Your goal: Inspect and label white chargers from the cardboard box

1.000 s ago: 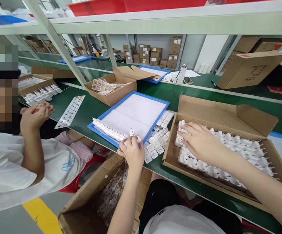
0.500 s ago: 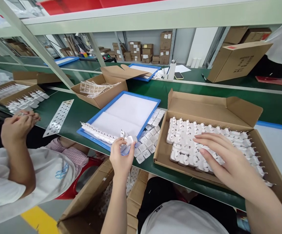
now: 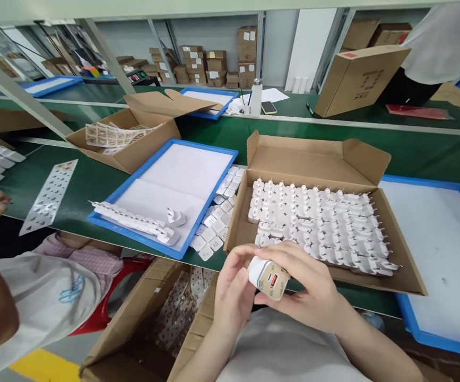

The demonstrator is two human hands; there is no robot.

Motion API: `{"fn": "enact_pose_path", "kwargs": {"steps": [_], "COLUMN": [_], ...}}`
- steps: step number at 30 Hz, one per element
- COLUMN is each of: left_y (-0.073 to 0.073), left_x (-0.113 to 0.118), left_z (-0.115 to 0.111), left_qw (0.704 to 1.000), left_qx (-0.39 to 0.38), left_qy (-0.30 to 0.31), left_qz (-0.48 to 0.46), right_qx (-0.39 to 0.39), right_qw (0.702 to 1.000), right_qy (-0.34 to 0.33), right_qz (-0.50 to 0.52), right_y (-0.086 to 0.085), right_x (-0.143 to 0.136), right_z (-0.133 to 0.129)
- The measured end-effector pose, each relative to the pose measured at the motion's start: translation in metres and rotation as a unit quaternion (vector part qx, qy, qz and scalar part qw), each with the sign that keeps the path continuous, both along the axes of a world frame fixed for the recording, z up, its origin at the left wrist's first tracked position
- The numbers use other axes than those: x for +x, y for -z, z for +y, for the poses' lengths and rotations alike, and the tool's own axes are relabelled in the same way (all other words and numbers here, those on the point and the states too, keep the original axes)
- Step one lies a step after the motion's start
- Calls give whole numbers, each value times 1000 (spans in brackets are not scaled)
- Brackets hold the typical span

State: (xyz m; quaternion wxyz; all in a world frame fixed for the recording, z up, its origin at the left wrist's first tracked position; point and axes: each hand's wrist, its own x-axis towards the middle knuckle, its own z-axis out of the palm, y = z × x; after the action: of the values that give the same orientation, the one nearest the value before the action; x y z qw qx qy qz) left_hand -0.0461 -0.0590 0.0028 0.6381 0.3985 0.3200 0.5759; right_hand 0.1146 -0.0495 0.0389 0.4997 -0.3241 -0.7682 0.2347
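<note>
A smooth white plastic charger point(image 3: 268, 278), block-shaped with rounded corners and a yellowish printed film on its port face, sits between both hands: the left hand point(image 3: 235, 289) grips one side, the right hand point(image 3: 307, 284) the other. Beyond them, a matte cardboard box point(image 3: 407, 268) on the green surface point(image 3: 214, 127) holds rows of pronged chargers.

Green bench point(image 3: 277, 127); blue-rimmed tray point(image 3: 154, 183) with a white surface; brown carton point(image 3: 407, 276); white plugs point(image 3: 293, 204); red stool point(image 3: 100, 307); yellow floor stripe point(image 3: 38, 366); pink cloth point(image 3: 82, 258), apparently checked, though small.
</note>
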Motion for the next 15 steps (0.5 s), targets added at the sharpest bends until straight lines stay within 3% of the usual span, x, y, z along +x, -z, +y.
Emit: {"fn": "enact_pose_path", "kwargs": {"steps": [3, 7, 11, 15], "left_y": [2, -4, -12, -10], "left_x": [3, 8, 16, 23], "left_z": [-5, -13, -14, -13], "left_qw": [982, 963, 953, 967], "left_qx": [119, 132, 132, 92], "left_qy": [-23, 84, 112, 55], "left_qz": [142, 220, 247, 233], "right_qx": [-31, -109, -168, -203], "right_qw": [998, 986, 981, 978], "right_qy": [53, 114, 84, 36], "right_qz": [15, 44, 42, -6], "right_y": [-2, 1, 1, 0], "right_x": [10, 18, 28, 39], "right_z": [-6, -12, -20, -27]}}
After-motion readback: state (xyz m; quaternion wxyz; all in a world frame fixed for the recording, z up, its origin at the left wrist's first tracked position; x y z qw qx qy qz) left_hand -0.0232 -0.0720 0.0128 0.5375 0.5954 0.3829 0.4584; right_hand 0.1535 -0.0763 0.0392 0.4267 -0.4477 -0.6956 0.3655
